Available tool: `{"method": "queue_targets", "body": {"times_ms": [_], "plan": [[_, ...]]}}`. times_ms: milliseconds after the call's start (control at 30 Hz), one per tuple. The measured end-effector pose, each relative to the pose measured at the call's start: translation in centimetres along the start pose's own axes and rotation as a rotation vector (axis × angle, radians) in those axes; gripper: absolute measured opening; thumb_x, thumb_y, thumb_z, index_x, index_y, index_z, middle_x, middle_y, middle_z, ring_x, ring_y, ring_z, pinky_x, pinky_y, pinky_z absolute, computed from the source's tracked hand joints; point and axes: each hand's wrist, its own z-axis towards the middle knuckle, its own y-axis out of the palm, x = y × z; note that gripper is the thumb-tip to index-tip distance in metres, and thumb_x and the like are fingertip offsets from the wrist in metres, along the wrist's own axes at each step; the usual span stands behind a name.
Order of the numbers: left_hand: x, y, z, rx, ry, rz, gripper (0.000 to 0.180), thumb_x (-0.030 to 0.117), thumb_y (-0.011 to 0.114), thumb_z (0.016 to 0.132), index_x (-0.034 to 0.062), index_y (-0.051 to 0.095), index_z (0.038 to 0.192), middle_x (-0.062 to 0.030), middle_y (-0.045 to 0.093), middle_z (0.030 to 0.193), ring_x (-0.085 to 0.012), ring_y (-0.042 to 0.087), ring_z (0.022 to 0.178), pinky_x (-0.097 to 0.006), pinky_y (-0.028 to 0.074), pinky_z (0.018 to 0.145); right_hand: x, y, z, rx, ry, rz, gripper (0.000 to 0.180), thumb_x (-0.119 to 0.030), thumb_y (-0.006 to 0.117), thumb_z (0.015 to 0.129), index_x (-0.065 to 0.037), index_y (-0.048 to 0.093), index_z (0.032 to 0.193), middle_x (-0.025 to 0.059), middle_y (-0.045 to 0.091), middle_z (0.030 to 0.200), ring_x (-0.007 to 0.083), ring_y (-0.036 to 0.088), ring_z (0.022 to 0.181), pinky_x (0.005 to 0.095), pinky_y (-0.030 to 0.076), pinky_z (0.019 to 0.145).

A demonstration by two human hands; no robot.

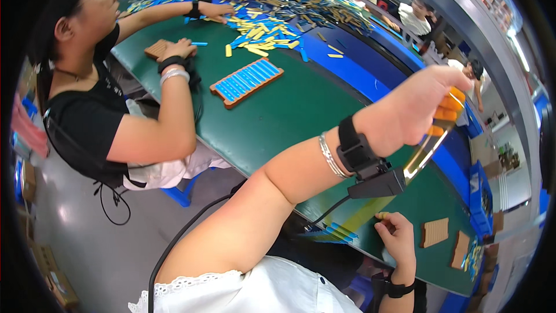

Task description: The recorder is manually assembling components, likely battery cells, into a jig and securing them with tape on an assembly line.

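Observation:
My left hand [414, 107], with orange finger covers on several fingers, is raised over the green table and closed on a clear, shiny film strip [425, 153]. The film slants down past the black box on my wrist and turns yellowish above several blue strips [341, 232] at the table's near edge. Just right of those strips, my right hand [398, 237] is low at the table with curled fingers. A yellow bit shows at its fingertips; whether it is a finger cover or a held piece is unclear.
Two brown grooved trays [435, 232] lie right of my right hand, near a small pile of strips [474, 258]. On the left a co-worker sits by a tray of blue strips [248, 82]. A large heap of yellow and blue strips [263, 32] covers the far side.

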Motion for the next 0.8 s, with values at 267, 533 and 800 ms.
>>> {"method": "queue_targets", "body": {"times_ms": [267,533,800], "plan": [[0.8,-0.1,0.3,-0.096,0.118,-0.045,0.019,0.026,0.067,0.082,0.0107,0.058,0.09,-0.0038,0.058,0.091,-0.016,0.053,0.084,-0.039,0.041,0.081,-2.6,2.4,14.8,-0.193,-0.493,-0.117,0.03,-0.009,0.065,0.086,-0.002,0.062,0.115,0.0181,0.066,0.108,0.0328,0.064,0.102,0.0388,0.05,0.085],[5.6,-3.8,-0.2,-0.096,-0.002,-0.132,0.046,0.047,0.056,0.087,0.0024,0.064,0.091,-0.0067,0.063,0.093,-0.0209,0.057,0.08,-0.042,0.041,0.082,-15.5,16.6,28.6,-0.093,-1.101,-0.356,0.075,0.01,0.06,0.065,-0.009,0.05,0.137,0.0147,0.057,0.133,0.0363,0.052,0.124,0.0452,0.043,0.102],[4.4,-3.5,0.2,-0.165,0.006,-0.019,0.042,0.048,0.058,0.089,0.0064,0.064,0.087,-0.0057,0.065,0.085,-0.0178,0.059,0.079,-0.034,0.044,0.077,-22.4,21.3,30.2,-0.344,-1.044,-0.779,0.094,0.008,0.063,0.069,-0.023,0.033,0.152,-0.0009,0.035,0.158,0.0348,0.016,0.15,0.0679,0.015,0.112]]}}
